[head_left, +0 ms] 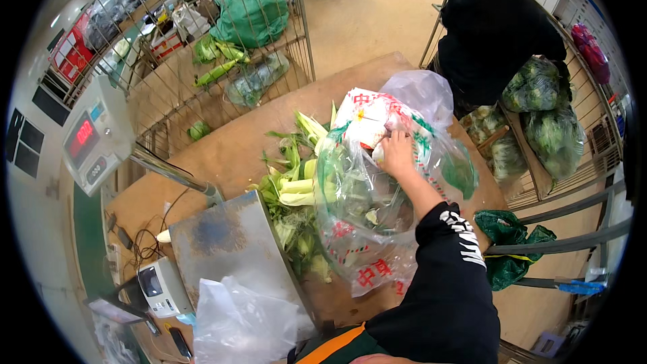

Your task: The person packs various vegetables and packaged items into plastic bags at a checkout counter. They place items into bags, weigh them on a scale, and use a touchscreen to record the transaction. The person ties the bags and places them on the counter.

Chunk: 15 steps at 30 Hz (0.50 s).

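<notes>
My right hand (396,154) reaches over the table with its fingers curled down onto a white plastic bag (364,118) with red and green printing, gripping it. Beneath my forearm spreads a large clear plastic bag (367,195) with red and green print, crumpled and partly open. Corn husks and leaves (296,185) lie in a heap just left of it, some showing pale inner layers. Behind the printed bag is a translucent plastic bag (421,98). My left hand does not show.
Left stand a metal weighing platform (226,236), its red-lit display (94,135) and a label printer (162,286). A clear bag (242,320) covers the platform's near end. Wire cages hold a green sack (253,13) and bagged vegetables (552,138). A person in black (499,34) stands far right.
</notes>
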Each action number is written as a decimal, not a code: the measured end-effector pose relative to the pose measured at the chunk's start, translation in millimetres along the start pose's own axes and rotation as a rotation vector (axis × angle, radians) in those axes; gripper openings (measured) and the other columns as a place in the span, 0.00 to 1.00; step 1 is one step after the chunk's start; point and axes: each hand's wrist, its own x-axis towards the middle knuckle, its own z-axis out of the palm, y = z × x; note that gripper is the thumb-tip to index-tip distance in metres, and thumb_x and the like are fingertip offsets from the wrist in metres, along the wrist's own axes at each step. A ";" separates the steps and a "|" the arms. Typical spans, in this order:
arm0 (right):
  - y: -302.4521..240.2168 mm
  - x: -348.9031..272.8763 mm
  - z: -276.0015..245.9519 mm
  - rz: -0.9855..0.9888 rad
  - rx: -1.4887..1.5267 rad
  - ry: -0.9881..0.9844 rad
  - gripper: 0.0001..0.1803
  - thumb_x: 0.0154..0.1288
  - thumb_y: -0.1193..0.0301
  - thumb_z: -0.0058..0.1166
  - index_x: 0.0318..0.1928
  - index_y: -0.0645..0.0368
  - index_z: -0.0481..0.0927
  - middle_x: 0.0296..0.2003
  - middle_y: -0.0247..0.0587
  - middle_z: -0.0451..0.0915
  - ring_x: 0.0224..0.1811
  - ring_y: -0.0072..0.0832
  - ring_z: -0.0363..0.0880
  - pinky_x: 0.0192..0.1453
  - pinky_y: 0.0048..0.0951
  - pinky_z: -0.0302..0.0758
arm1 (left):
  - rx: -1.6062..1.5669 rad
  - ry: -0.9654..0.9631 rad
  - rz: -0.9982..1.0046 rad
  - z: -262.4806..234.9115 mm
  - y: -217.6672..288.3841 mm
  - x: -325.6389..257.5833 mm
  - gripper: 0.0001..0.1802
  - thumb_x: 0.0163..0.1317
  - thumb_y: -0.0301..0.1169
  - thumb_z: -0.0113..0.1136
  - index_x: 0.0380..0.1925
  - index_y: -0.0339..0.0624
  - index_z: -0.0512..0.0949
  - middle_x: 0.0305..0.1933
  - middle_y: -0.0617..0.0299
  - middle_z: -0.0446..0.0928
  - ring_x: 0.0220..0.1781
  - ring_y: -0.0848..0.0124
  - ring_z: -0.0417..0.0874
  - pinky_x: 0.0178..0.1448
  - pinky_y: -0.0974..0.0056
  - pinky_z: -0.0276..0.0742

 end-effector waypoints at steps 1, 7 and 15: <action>7.9 -10.6 31.4 -0.046 -0.045 0.051 0.35 0.47 0.59 0.72 0.55 0.56 0.75 0.49 0.51 0.71 0.58 0.48 0.69 0.63 0.49 0.68 | -0.007 -0.017 -0.017 4.6 3.3 6.4 0.32 0.60 0.39 0.70 0.60 0.35 0.71 0.58 0.49 0.76 0.58 0.55 0.77 0.63 0.49 0.76; 30.9 -14.2 52.5 -0.062 0.309 0.024 0.45 0.34 0.73 0.77 0.57 0.62 0.68 0.51 0.56 0.68 0.57 0.54 0.71 0.65 0.44 0.72 | -0.006 -0.066 -0.062 9.1 24.7 7.1 0.33 0.60 0.40 0.71 0.60 0.33 0.71 0.59 0.48 0.76 0.57 0.56 0.77 0.62 0.50 0.75; 72.1 -34.8 -14.1 -0.058 0.853 0.101 0.61 0.36 0.69 0.84 0.72 0.60 0.60 0.66 0.53 0.70 0.71 0.46 0.69 0.73 0.39 0.69 | -0.115 -0.091 -0.047 18.2 -4.2 11.4 0.23 0.64 0.31 0.65 0.55 0.33 0.71 0.49 0.54 0.74 0.49 0.64 0.77 0.56 0.60 0.75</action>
